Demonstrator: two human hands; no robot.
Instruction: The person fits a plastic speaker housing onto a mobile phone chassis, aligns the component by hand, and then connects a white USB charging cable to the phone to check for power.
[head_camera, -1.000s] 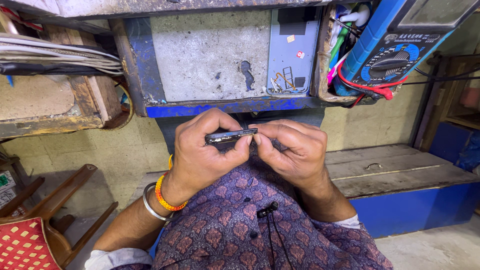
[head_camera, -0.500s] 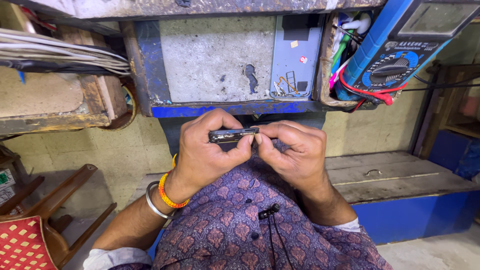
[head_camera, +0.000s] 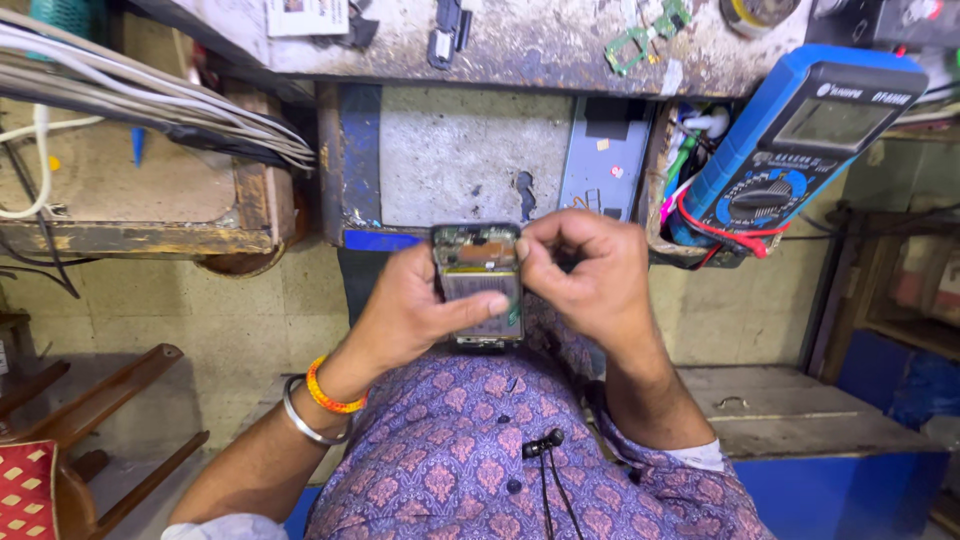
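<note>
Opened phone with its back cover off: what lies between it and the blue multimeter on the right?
In the head view, the right hand lies between the opened phone and the blue multimeter, pinching the phone's upper right edge.

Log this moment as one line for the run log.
left hand: holds opened phone | right hand: pinching at phone's upper right edge | blue multimeter: on bench

The left hand (head_camera: 410, 315) cradles an opened smartphone (head_camera: 480, 285), its back off and circuitry showing, thumb lying across the lower part. The right hand (head_camera: 590, 285) pinches at the phone's upper right edge. Just beyond them, a blue multimeter (head_camera: 800, 150) leans against the stained worktop (head_camera: 540, 50), beside a grey back cover (head_camera: 605, 160).
</note>
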